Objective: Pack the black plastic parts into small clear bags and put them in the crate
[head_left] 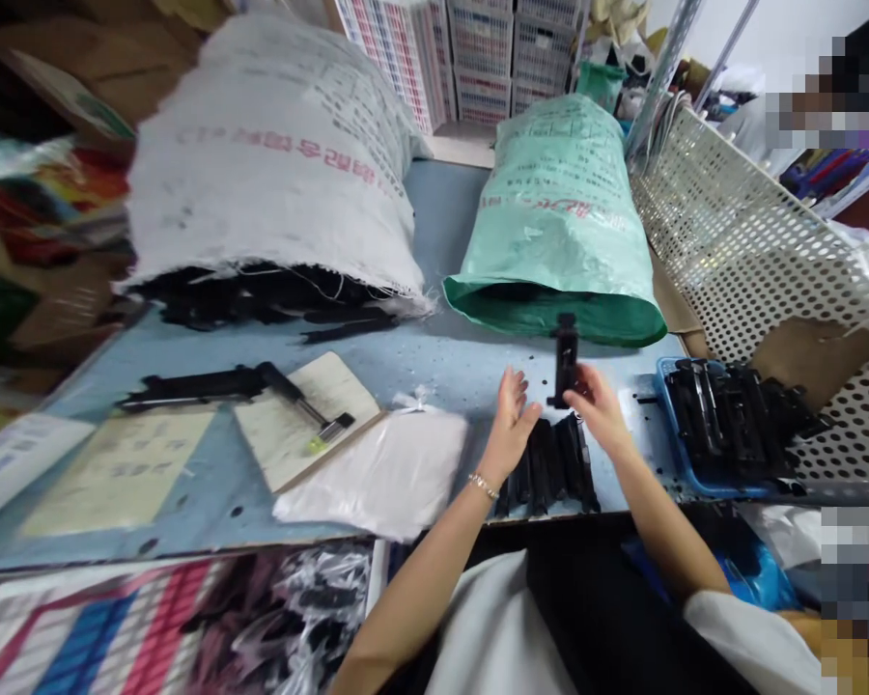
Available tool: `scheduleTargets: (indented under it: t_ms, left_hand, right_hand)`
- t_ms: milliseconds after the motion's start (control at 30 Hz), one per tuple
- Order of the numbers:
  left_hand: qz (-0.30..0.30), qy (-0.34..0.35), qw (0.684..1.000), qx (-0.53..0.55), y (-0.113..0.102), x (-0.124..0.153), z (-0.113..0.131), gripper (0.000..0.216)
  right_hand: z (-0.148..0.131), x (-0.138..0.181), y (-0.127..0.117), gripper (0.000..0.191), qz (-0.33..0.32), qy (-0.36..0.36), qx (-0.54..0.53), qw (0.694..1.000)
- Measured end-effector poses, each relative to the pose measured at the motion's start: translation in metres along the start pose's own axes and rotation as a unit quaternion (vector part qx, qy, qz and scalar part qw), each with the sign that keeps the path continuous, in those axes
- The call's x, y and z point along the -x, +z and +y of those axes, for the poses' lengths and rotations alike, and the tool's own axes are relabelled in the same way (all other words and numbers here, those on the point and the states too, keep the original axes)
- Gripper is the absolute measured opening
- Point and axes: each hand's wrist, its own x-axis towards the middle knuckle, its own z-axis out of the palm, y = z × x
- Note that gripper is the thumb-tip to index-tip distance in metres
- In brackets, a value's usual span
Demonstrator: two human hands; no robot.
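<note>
In my right hand (598, 405) is a long black plastic part (566, 362), held upright by its lower end. Its top reaches in front of the open mouth of a green woven sack (557, 212). My left hand (513, 420) is just left of the part, fingers spread and holding nothing. Below both hands, several similar black parts (543, 468) lie side by side at the table's front edge. What the part is for cannot be told from its shape.
A white woven sack (275, 164) spills black pieces at the back left. A hammer (300, 401) rests on a board (348, 372), beside a stack of white plastic bags (398, 468). On the right stand a blue basket of black parts (685, 473) and a perforated panel (753, 241).
</note>
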Motion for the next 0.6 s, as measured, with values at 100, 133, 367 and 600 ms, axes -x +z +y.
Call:
scheduleTargets:
  t_ms: [100,133,367,600]
  left_hand:
    - [-0.005,-0.032,0.997,0.075,0.007,-0.008,0.014,0.060]
    - [-0.013,-0.055,0.992,0.109,0.006,-0.007,0.017,0.056]
    - [-0.225,-0.261,0.840,0.419,-0.011,0.015,0.023,0.074]
    - [-0.103,-0.176,0.939,0.276,-0.017,0.035,0.048,0.073]
  right_hand:
    - [-0.030,0.032,0.013,0.031,-0.037,-0.063,0.003,0.997]
    - [-0.036,0.032,0.013,0.025,-0.023,-0.069,0.007,0.997]
    - [-0.048,-0.012,0.018,0.052,-0.146,0.089,-0.298,0.939]
    - [-0.066,-0.013,0.033,0.036,-0.106,0.043,-0.188,0.976]
